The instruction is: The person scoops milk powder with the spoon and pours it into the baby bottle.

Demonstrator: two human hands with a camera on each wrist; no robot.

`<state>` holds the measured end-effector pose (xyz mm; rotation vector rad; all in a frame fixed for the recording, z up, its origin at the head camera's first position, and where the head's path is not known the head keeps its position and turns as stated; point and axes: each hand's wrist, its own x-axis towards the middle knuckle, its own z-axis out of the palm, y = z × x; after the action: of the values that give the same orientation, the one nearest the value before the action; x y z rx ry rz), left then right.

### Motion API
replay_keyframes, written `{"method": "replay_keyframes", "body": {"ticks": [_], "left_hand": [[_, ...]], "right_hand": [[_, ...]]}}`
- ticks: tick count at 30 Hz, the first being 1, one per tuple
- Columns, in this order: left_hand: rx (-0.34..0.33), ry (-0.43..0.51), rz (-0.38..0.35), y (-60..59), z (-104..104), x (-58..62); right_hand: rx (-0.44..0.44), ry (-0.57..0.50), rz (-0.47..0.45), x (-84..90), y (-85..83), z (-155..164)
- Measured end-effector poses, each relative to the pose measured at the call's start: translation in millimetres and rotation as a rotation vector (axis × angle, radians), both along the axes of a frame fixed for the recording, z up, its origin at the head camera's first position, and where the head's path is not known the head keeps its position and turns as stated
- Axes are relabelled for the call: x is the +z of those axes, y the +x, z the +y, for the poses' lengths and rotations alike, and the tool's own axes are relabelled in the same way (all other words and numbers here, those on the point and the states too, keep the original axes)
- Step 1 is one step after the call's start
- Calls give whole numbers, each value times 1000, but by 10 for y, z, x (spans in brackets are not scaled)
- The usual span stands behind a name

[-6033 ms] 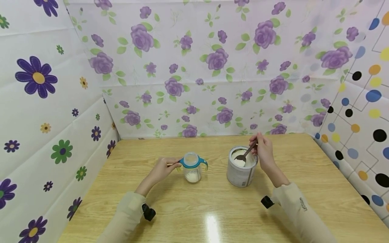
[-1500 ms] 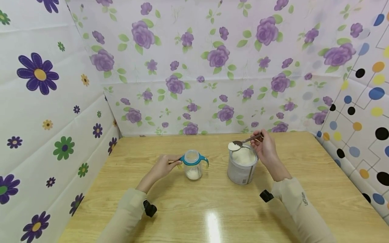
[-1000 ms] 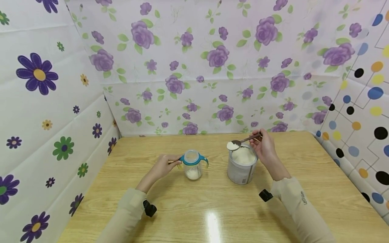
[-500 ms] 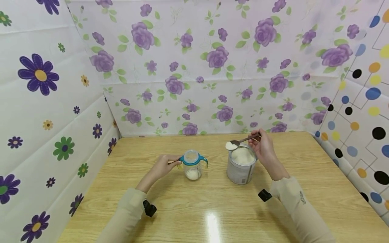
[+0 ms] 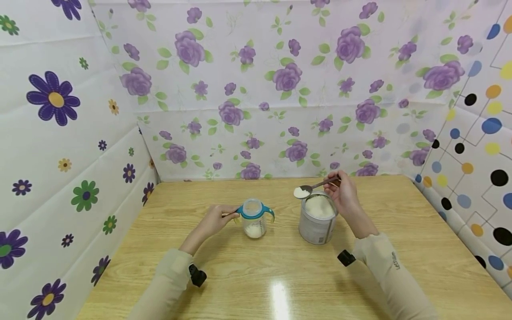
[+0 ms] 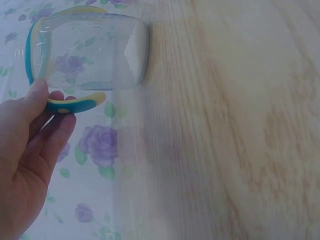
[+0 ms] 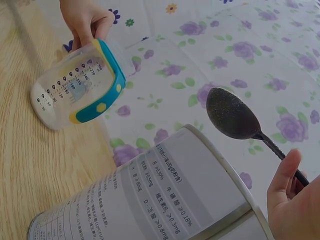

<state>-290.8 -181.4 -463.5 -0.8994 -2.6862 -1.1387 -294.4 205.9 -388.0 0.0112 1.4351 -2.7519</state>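
My left hand [image 5: 218, 218] pinches one handle of a clear baby bottle [image 5: 254, 227], which stands upright on the table with its lid off. White powder lies in the bottle's bottom, and a blue collar with two blue-and-yellow handles rings its neck. In the left wrist view, thumb and fingers close round the handle [image 6: 75, 104]. My right hand [image 5: 345, 195] grips a dark spoon [image 5: 320, 183] by the handle. A heap of white powder [image 5: 302, 192] fills the spoon's bowl, above the left rim of an open milk powder can [image 5: 317, 226]. Pale powder shows inside the can.
The bottle and can stand a short way apart on a wooden table [image 5: 256, 275]. A flowered sheet [image 5: 256, 111] hangs behind the table, with patterned sheets on both sides. Each wrist wears a small black camera [image 5: 346, 258].
The spoon has come up out of the can loaded with powder. Over the last second it has drifted slightly left toward the bottle. My left hand has stayed on the bottle's handle.
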Motion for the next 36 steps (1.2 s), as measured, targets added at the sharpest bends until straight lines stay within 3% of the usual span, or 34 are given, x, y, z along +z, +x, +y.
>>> {"method": "replay_keyframes", "body": {"ticks": [14, 36], "left_hand": [[-6, 11, -10, -2, -2, -5], [-5, 22, -17, -10, -8, -10]], "right_hand": [[-9, 30, -11, -7, -18, -30], [23, -35, -14, 12, -18, -60]]}}
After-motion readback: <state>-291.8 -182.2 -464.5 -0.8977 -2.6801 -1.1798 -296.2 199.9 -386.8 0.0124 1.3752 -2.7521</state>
